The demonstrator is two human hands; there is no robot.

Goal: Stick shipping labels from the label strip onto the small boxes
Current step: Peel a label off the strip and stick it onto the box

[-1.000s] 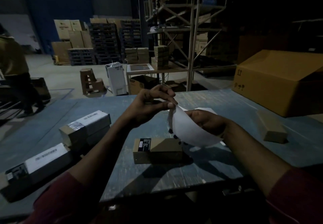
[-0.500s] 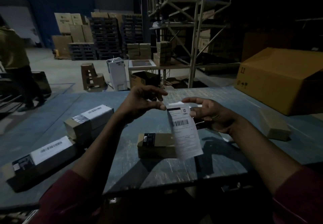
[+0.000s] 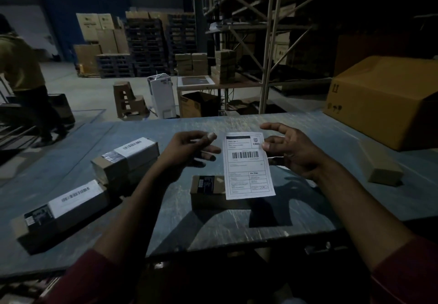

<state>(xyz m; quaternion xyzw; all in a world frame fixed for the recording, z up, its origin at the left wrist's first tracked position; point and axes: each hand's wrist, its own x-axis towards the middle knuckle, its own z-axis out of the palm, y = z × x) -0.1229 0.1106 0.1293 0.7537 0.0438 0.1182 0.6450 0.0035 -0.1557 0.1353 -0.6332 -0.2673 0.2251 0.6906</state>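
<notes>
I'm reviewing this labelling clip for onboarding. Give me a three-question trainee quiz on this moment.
1. True or false: the shipping label is already stuck flat on a box.
2. Which hand pinches the label's top edge? A) left hand B) right hand
3. Fill in: the small box directly below the label bears no white label; the boxes at the table's left, such as the near labelled box, are already ____.

Key: 1 false, it hangs in the air; 2 B; 3 labelled.
</notes>
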